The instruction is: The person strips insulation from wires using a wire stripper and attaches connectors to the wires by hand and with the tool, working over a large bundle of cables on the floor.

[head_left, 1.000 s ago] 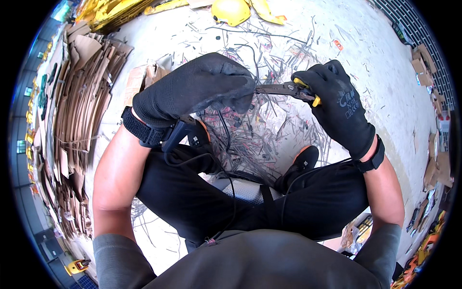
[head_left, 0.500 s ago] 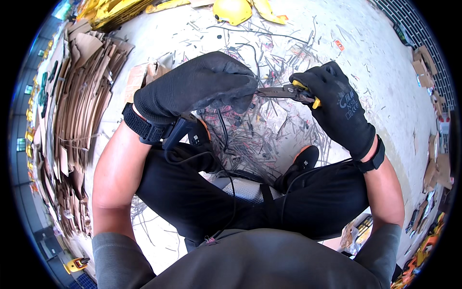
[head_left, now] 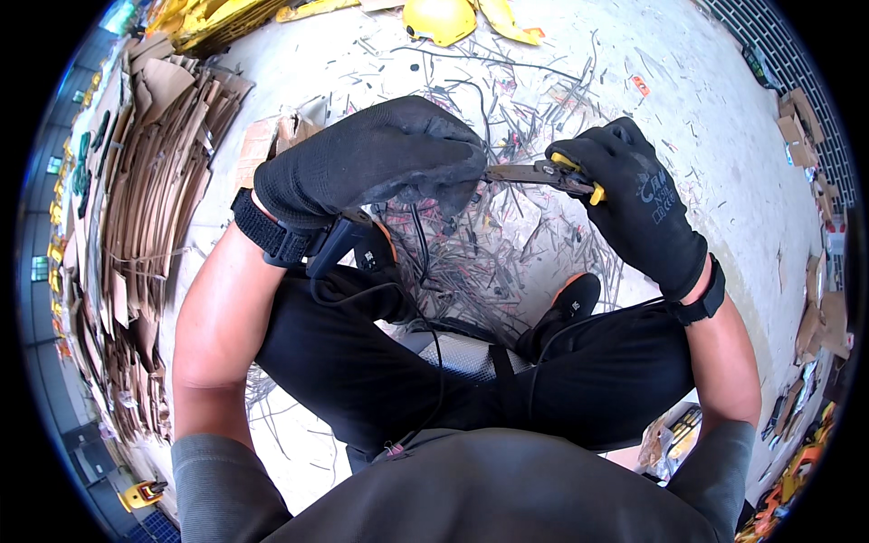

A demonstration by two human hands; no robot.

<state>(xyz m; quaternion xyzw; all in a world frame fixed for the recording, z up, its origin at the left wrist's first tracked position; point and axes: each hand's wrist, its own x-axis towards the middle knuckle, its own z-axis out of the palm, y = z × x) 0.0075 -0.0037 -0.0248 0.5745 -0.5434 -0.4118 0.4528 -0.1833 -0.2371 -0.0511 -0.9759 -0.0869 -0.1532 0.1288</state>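
Note:
My left hand (head_left: pixel 398 163) in a black glove is closed at the centre, fingers pinched on something I cannot make out, with dark cable (head_left: pixel 418 237) hanging below it. My right hand (head_left: pixel 634 199), also gloved, grips a hand tool (head_left: pixel 534 172) like pliers or cutters, with yellow handles and dark metal jaws. The tool points left, its tip at my left fingertips and partly hidden by them. Under both hands, many short grey cable offcuts (head_left: pixel 489 262) lie strewn on the pale concrete floor (head_left: pixel 724 163), between my shoes.
A tall pile of flattened cardboard (head_left: pixel 145 235) stands at left, with a smaller carton (head_left: pixel 262 149) beside it. A yellow helmet-like shell (head_left: pixel 439 20) and yellow panels (head_left: pixel 195 27) lie at the top. Boxes (head_left: pixel 798 127) line the brick wall at right. My crossed legs fill the lower middle.
My left hand has shifted very slightly right. My right hand and the tool sit a few pixels lower than a second ago. The grips look the same.

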